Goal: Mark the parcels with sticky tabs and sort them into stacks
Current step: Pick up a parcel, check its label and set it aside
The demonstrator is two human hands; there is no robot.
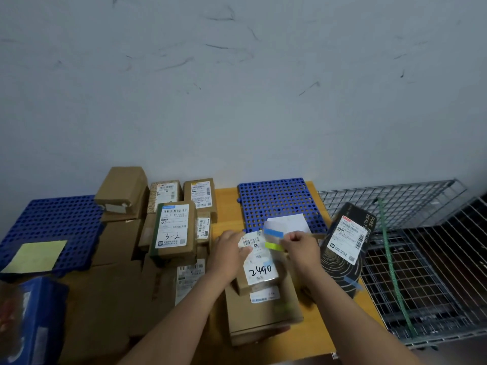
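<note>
A: The small brown cardboard parcel (259,272) with "2490" handwritten on its white label lies right in front of you. It sits on top of a larger flat cardboard box (263,312) on the yellow wooden counter (226,204).

B: Your left hand (229,250) rests on the left side of that label, fingers fairly straight and thumb on the paper.

A: Your right hand (300,246) is curled and pinches the end of a yellow-green sticky tab (274,246) over the parcel's far end. A blue sticky tab (274,233) lies just beyond it. I cannot tell whether that one is stuck down or also held.

B: Just right of your right hand, a black box with gold lettering (337,262) stands tilted and carries a white label.

A: To your left are stacked cardboard parcels, one marked "3-2" (172,233). A blue perforated plastic mat (279,198) lies behind your hands, and a wire mesh cage (421,259) stands at the far right.
</note>
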